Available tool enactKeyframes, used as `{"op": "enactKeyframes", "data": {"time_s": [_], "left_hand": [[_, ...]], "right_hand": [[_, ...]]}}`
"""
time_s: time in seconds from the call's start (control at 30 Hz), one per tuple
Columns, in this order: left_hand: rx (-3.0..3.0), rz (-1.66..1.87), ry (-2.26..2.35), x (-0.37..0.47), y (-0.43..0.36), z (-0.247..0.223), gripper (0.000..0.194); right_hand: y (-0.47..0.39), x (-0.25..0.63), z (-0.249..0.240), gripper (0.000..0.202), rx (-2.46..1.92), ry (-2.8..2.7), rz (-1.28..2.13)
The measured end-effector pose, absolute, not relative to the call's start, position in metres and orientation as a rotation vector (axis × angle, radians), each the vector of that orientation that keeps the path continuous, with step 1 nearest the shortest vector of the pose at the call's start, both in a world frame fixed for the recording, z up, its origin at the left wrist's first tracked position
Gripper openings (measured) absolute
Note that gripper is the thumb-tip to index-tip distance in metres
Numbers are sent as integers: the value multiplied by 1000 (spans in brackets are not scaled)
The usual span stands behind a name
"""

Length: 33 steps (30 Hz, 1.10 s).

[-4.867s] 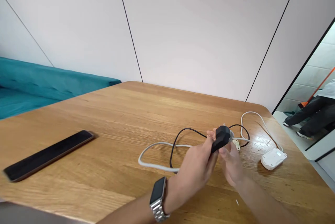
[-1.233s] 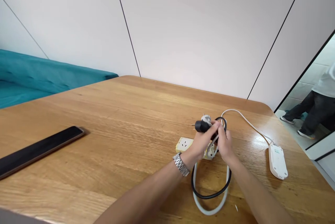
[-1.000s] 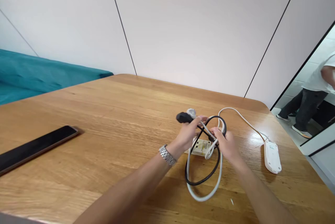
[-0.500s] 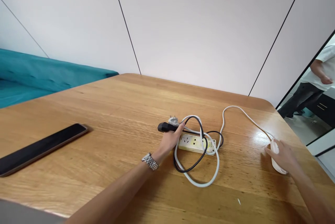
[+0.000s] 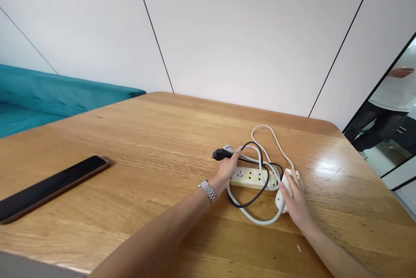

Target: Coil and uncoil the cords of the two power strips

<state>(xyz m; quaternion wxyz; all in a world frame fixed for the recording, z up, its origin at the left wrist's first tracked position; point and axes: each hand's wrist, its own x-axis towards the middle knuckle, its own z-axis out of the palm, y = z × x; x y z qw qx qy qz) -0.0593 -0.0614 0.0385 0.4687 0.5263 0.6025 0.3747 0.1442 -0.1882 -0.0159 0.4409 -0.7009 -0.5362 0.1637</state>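
My left hand [image 5: 227,168], with a metal watch [image 5: 208,190] on its wrist, is closed on a black plug [image 5: 222,154] near the start of its cable. A grey-white plug [image 5: 228,148] shows just behind it. Below and right of this hand lies a yellowed power strip [image 5: 248,177], with black and white cords looped over it. My right hand [image 5: 295,200] is closed over a smaller white power strip [image 5: 286,191], close to the right end of the yellowed one. A thin white cord [image 5: 274,137] arcs from its far end back toward the loops.
A long dark flat object [image 5: 55,187] rests at the left of the wooden table [image 5: 156,139]. A small white scrap [image 5: 299,248] lies near the front. Behind are a white panelled wall [image 5: 234,31] and a teal sofa [image 5: 65,93]. At right, a person [image 5: 386,100] stands in the mirror-like panel.
My right hand has brought the white power strip leftward, beside the yellowed one. My left hand, plug and loops appear slightly further right. The thin cord now bends more tightly.
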Motion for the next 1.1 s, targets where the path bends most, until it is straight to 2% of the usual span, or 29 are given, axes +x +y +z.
{"op": "enactKeyframes", "data": {"time_s": [0.2, 0.33, 0.43, 0.47, 0.53, 0.6, 0.67, 0.87, 1.1], "left_hand": [[1741, 498, 1594, -62, -21, 82, 51], [2205, 201, 1726, -64, -45, 122, 56], [2418, 244, 1613, -59, -100, 126, 67], [2544, 316, 1378, -55, -119, 120, 72], [2672, 277, 1103, -44, -150, 99, 105], [2712, 193, 1039, -33, -165, 76, 114], [2748, 194, 1030, -25, -166, 57, 105], [2856, 422, 1039, -37, -135, 41, 54], [2812, 458, 1436, -81, -67, 43, 49]], "right_hand": [[-197, 144, -14, 73, -1793, -1606, 262], [-201, 143, -17, 80, -1713, -1583, 278], [-208, 144, -20, 84, -1700, -1489, 379], [-210, 144, -20, 83, -1698, -1449, 416], [-215, 144, -20, 79, -1687, -1370, 485], [-219, 144, -17, 74, -1639, -1327, 555], [-220, 145, -13, 69, -1558, -1314, 623], [-204, 158, -3, 51, -1502, -1177, 590], [-194, 167, -11, 45, -1513, -1228, 501]]}}
